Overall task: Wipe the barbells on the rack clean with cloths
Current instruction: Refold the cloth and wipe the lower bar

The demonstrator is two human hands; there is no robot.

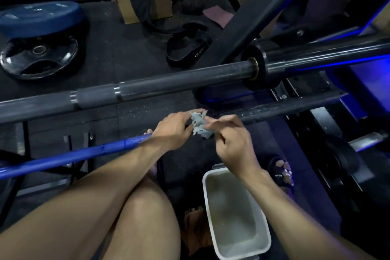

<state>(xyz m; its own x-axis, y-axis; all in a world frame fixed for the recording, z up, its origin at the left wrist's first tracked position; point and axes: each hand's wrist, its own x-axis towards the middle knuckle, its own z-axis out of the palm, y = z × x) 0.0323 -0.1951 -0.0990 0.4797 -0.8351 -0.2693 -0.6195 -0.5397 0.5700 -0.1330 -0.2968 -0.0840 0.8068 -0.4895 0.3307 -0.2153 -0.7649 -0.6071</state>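
Both hands met over a crumpled grey cloth [199, 125]. Left hand [173, 131] gripped its left side, fingers curled round it; right hand [230, 139] pinched its right edge between thumb and fingertips [207, 121], other fingers bent. The cloth sat bunched between the two sets of fingers, just below a dusty black bar [295, 110] and not clearly touching it. Black barbell [168, 83] ran across beyond the fingers, its collar [259, 67] off to the right. Blue bar [73, 155] passed under the left wrist, running left. White tub [236, 215] of cloudy water lay below the right wrist. Weight plates [40, 57] lay far left on the floor.
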